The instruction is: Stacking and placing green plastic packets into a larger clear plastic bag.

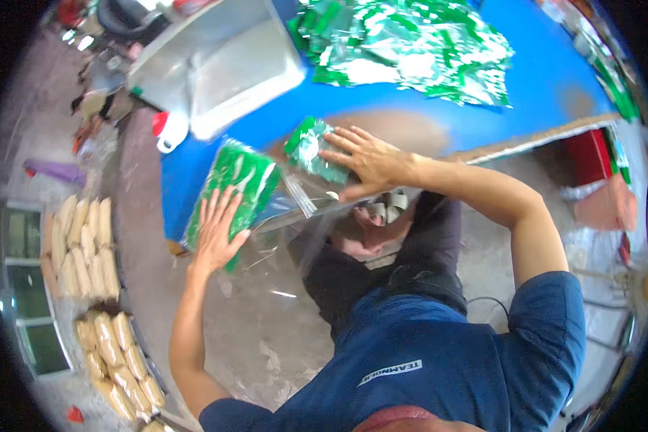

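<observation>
On the blue tabletop's near edge lies a clear plastic bag (248, 173) filled with green packets. My left hand (219, 227) rests flat on it, fingers stretched out. A loose clear end of plastic film (306, 234) trails from the bag over the edge toward my lap. Just right of the bag is a small stack of green and silver packets (311, 147). My right hand (374, 162) is spread, its fingertips at the stack's right side; whether they press on it I cannot tell. Neither hand grips anything.
A large heap of green and silver packets (410, 43) covers the far table (547, 79). A metal tray (248, 72) and a white bottle with red cap (171, 133) stand at the left. Filled tan sacks (86, 245) are piled on the floor at far left.
</observation>
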Available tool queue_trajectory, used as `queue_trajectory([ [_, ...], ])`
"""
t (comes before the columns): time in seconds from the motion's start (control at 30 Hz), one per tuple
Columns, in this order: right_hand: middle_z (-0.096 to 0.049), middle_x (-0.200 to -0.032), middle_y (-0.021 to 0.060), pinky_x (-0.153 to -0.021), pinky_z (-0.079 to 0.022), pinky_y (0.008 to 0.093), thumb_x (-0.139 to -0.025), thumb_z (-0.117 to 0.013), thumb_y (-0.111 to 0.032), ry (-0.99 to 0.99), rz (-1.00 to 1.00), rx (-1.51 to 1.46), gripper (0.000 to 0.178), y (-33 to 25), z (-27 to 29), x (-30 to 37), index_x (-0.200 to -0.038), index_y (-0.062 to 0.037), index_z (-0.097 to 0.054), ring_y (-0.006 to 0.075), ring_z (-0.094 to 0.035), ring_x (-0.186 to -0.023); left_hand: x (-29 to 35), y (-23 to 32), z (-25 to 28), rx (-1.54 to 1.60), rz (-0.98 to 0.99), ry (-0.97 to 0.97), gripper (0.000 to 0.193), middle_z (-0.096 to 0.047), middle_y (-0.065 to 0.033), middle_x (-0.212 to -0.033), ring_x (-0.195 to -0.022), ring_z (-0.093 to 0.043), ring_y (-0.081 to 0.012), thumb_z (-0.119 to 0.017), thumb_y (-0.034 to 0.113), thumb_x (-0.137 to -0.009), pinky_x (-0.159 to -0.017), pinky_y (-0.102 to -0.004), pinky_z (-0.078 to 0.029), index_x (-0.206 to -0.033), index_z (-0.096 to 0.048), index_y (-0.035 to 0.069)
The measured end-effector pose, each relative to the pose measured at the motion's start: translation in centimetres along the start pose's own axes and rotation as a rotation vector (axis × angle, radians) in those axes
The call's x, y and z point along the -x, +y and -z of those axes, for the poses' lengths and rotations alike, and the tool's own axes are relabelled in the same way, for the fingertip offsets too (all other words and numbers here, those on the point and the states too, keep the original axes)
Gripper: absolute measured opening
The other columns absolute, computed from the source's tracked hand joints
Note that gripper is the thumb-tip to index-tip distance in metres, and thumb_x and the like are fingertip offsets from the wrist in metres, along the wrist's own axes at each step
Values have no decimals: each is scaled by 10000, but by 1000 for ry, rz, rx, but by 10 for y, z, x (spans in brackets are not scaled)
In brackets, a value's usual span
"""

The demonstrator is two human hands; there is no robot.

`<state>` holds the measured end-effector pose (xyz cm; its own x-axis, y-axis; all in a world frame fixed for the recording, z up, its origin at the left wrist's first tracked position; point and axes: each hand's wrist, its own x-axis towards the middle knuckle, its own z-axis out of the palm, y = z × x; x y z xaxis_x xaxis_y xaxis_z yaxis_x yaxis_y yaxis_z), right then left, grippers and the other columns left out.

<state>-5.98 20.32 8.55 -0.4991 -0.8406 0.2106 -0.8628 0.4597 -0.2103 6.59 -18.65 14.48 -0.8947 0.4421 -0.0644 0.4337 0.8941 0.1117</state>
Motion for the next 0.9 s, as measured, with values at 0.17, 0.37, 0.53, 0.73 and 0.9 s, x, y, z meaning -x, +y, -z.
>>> queue_trajectory([
  [0.17, -568, -1368, 194, -1040, -455, 459, -721, -752, -207, 197, 98, -115, 757, -14, 16, 98, -1426, -118, -491, 351, -548, -1269, -1, -7, 1, -50, -33, -13, 782, -241, -128, -1635, -1515, -167, -368, -620, 357, -872, -1229, -540, -83, -1555, -322, 118],
  [0.37, -667, -1021, 177, -768, -537, 441, -922, -616, -66, 579, -523, -451, 336, -6, 52, 97, -1256, -107, -607, 389, -661, -891, -41, -3, 36, -500, -156, 5, 758, -347, -160, -1574, -1440, -334, -377, -679, 302, -840, -1206, -528, -223, -1506, -388, 88],
  [0.53, -604, -1024, 127, -788, -502, 414, -813, -694, -142, 777, -356, -19, 361, -26, 54, 65, -1170, -107, -650, 322, -614, -942, -89, 142, -26, 1838, 137, -97, 766, -492, -169, -1466, -1312, -508, -361, -519, 609, -958, -1091, -495, -416, -1481, -399, 64],
  [0.73, -606, -1154, 202, -871, -495, 467, -787, -742, -449, 233, -110, -198, 616, -25, 37, 40, -1215, -25, -617, 382, -588, -1085, -124, 188, -67, 2155, 585, 313, 347, -626, -105, -1274, -1146, -629, -259, -551, 168, -1004, -926, -446, -579, -1327, -526, 40],
  [0.9, -482, -1402, 301, -1064, -390, 588, -802, -684, -673, 799, -561, 16, 848, 141, 72, -9, -1436, -144, -490, 493, -446, -1315, -89, 194, -76, 2157, 651, 366, 367, -605, -123, -1275, -1157, -608, -294, -574, 69, -962, -969, -470, -530, -1326, -529, 51],
])
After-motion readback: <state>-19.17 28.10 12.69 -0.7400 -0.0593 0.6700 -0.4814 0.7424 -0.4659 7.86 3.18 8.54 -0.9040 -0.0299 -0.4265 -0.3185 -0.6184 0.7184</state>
